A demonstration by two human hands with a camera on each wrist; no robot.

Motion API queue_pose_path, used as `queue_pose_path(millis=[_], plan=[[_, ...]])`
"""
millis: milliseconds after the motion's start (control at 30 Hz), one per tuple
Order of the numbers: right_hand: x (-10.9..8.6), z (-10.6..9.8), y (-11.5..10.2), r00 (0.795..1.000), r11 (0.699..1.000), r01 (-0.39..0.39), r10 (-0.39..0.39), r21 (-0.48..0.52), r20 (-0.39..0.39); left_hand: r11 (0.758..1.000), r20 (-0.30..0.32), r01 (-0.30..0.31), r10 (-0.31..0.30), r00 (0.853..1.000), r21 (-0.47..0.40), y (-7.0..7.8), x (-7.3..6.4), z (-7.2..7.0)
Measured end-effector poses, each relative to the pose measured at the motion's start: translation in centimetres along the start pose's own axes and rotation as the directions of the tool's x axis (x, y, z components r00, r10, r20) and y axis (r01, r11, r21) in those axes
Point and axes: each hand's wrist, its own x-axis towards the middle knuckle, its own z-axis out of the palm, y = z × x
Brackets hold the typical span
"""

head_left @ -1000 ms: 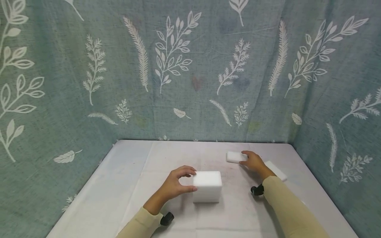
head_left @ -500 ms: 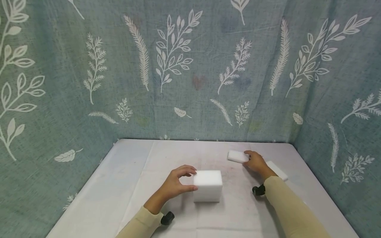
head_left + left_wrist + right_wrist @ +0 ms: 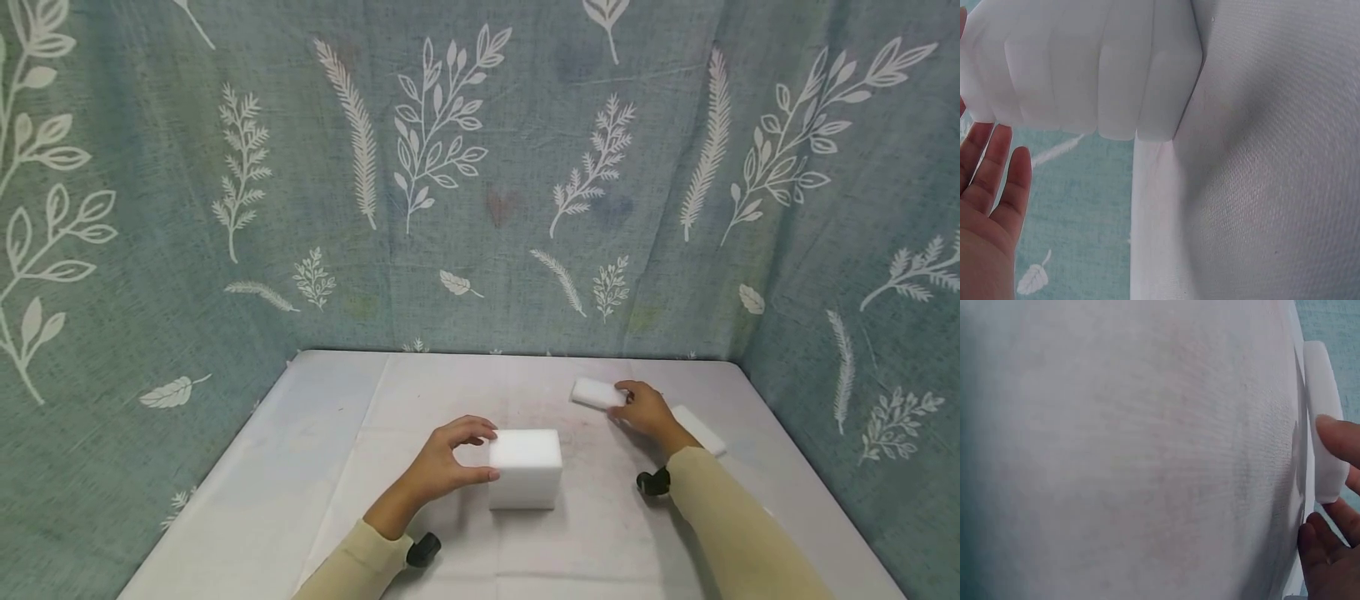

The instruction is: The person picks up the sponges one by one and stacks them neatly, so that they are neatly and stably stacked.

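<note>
A stack of several white sponges (image 3: 523, 471), flush like one block, stands on the table at the middle. In the left wrist view, seams show between the sponges (image 3: 1116, 75). My left hand (image 3: 442, 458) holds the stack at its left end, thumb on the front side and fingers at the back edge. Farther back on the right, my right hand (image 3: 643, 410) pinches a single flat white sponge (image 3: 596, 393) by its right end. In the right wrist view, the thumb lies over this sponge (image 3: 1324, 400) and fingers pass beneath it; it looks slightly raised off the cloth.
Another white sponge (image 3: 699, 429) lies behind the right wrist, partly hidden by the arm. A white cloth covers the table (image 3: 420, 392). Blue-green curtains (image 3: 495, 292) with white leaf prints stand along the back and both sides.
The sponge in my right hand has turned slightly, its left end now angled toward the back. My left hand and the stack hold still, apart from a slight shift of the whole view.
</note>
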Motion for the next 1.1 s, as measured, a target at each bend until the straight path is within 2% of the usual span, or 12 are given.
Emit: queue_pose_path(millis=[200, 367, 667, 867, 1100], plan=[[-0.6, 0.2, -0.1, 1.000, 0.996, -0.007, 0.009, 0.093, -0.019, 1.000, 0.005, 0.005, -0.005, 1.000, -0.005, 0.1, -0.1, -0.1], [-1.1, 0.3, -0.3, 0.999, 0.992, -0.004, 0.010, 0.127, -0.044, 1.000, 0.009, 0.022, -0.022, 1.000, -0.014, 0.2, -0.2, -0.1], [-2.1, 0.2, -0.7, 0.997, 0.984, 0.068, -0.060, 0.165, -0.056, 1.000, 0.007, 0.021, -0.021, 1.000, -0.004, 0.1, -0.1, 0.0], [-3.2, 0.1, -1.1, 0.990, 0.980, 0.135, -0.128, 0.150, -0.053, 1.000, 0.004, 0.022, -0.022, 1.000, 0.005, 0.2, -0.1, 0.0], [-4.3, -0.3, -1.7, 0.985, 0.971, 0.171, -0.165, 0.165, -0.051, 1.000, -0.003, 0.006, -0.006, 1.000, 0.005, 0.2, -0.1, 0.1]])
